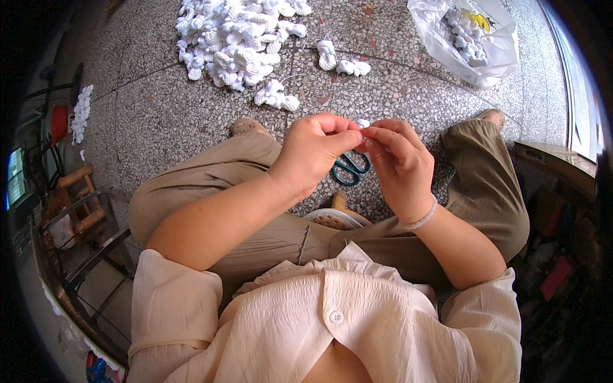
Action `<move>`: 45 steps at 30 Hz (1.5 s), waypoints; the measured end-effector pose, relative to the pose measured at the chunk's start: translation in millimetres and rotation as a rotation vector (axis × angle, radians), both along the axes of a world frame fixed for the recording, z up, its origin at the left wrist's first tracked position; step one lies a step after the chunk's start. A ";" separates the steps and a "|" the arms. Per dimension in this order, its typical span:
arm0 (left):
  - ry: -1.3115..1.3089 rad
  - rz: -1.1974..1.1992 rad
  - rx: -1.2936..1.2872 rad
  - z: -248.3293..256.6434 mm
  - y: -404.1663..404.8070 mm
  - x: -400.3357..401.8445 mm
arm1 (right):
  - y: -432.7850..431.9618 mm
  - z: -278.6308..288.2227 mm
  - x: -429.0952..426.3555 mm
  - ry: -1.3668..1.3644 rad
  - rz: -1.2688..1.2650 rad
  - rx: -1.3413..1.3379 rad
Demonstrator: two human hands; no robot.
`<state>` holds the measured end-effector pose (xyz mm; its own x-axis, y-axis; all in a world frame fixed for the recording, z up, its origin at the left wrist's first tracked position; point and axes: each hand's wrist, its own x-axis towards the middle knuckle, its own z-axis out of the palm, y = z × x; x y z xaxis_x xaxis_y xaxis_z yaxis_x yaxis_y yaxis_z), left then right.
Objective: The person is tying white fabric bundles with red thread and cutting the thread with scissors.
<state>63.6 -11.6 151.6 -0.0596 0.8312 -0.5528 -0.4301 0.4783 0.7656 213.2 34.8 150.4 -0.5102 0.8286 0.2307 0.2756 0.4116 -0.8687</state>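
Note:
My left hand [309,153] and my right hand [404,160] meet fingertip to fingertip above the floor, thumbs and forefingers pinched. A small white piece [362,123] shows just beyond the fingertips; most of it is hidden. Some clear, shiny material glints at the right fingers. Below the hands lie scissors with teal handles [346,176], their blades covered by my fingers. Beyond the left hand, a white knitted or crocheted figure [277,95] rests on the floor with a loose thread end. Two similar white pieces [327,55] [353,67] lie farther off.
A large heap of white knitted pieces [234,40] covers the floor ahead. At the upper right, a clear plastic bag [500,57] holds more white pieces. A low seat with a woven top [330,218] is under me. Chairs [79,201] stand left; a wooden piece of furniture [555,160] is right.

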 end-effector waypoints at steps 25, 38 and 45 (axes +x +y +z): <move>-0.374 -0.006 -0.083 -9.0 -0.2 -10.0 | 12.2 2.0 4.3 -0.074 0.071 0.174; -0.238 -0.033 -0.130 -1.3 2.7 -8.6 | 11.9 0.0 4.0 -0.111 0.089 0.238; -0.085 -0.037 -0.045 -1.2 2.9 -4.8 | 6.4 5.3 0.6 -0.072 -0.026 -0.258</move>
